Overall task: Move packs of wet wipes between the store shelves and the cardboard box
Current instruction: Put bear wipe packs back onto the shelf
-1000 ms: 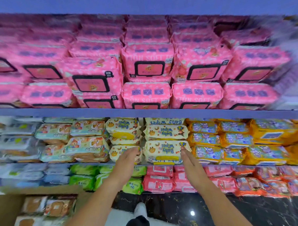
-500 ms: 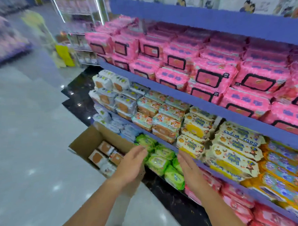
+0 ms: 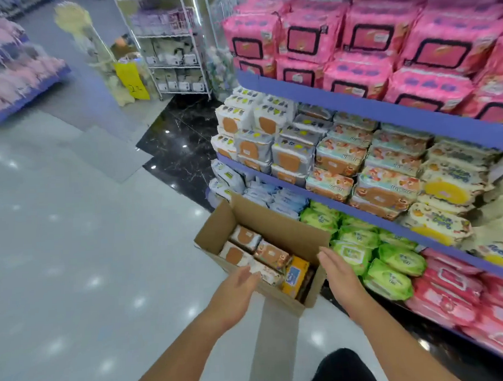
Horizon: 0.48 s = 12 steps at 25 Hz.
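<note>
Your left hand (image 3: 237, 295) and right hand (image 3: 339, 276) hover over cardboard box (image 3: 278, 226) — grips apart, empty. Step: reach-in, likely. Next — you lower, clamp one pack (image 3: 272, 254).

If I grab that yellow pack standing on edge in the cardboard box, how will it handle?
The yellow pack looks like glossy film, so probably slippery and squashy, not stiff. It sits close against a neighbouring pack in the cardboard box, so it may drag coming out.
</note>
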Tool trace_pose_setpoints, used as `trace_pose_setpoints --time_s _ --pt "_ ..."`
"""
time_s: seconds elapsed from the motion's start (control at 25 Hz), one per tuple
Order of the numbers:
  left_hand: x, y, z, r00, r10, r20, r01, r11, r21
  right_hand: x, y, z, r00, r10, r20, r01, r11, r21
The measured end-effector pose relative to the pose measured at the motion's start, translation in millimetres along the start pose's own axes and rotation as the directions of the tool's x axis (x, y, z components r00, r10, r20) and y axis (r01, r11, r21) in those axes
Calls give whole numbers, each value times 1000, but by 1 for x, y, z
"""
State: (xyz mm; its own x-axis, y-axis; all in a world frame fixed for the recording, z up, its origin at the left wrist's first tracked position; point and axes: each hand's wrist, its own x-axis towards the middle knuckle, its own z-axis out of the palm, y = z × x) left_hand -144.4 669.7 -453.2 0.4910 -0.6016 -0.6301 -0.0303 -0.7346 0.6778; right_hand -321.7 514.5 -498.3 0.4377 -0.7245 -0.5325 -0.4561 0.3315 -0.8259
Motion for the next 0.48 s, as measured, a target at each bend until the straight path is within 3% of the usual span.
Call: trace_pose_setpoints --time_s 0.2,0.48 --pt "76 -1 -31 990 -102 93 87 985 150 53 34 50 983 177 -57 -171 981 96" --pt "260 -15 -63 964 -243 108 199 928 315 198 82 111 939 343 -11 -342 938 64"
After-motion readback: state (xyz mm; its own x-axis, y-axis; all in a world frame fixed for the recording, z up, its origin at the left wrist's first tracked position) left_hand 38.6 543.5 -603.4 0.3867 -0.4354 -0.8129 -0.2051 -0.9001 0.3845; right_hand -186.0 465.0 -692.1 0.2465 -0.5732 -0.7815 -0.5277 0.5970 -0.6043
